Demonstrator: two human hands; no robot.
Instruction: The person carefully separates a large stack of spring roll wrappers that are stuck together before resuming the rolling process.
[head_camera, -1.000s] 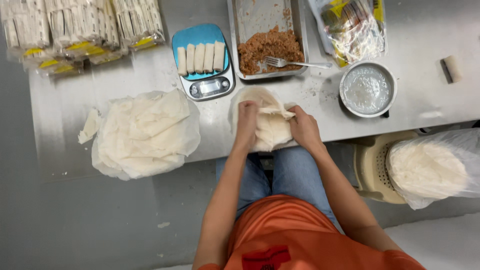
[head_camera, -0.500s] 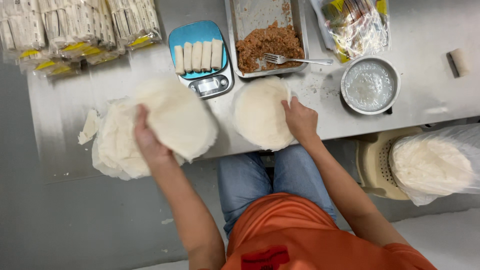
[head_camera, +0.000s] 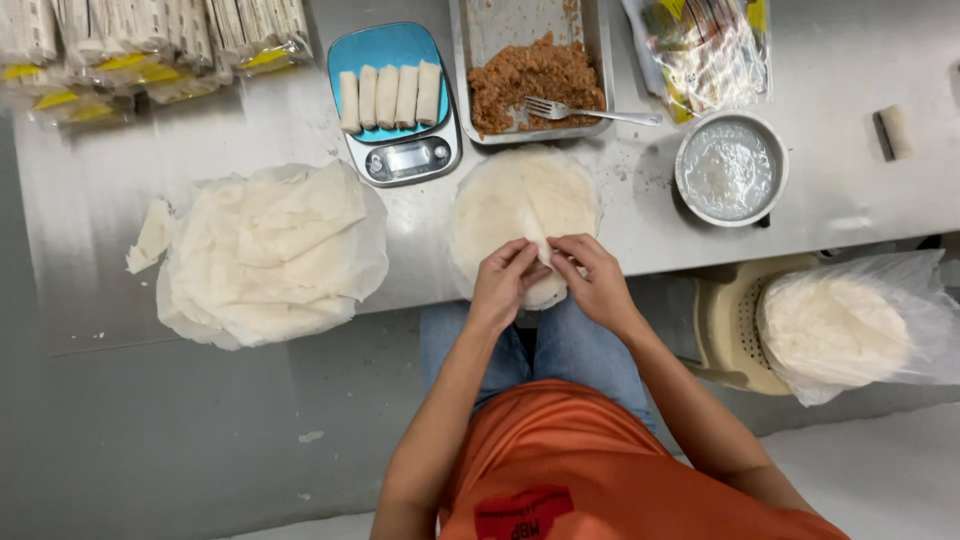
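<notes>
Here both the left hand (head_camera: 505, 282) and the right hand (head_camera: 593, 277) pinch the round wrapper (head_camera: 520, 205) at the worktop's (head_camera: 90, 210) front edge.

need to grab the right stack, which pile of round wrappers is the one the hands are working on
The middle stack of wrappers, in front of the filling tray. Left hand and right hand pinch its near edge. The heap on paper and bagged stack lie untouched.
</notes>
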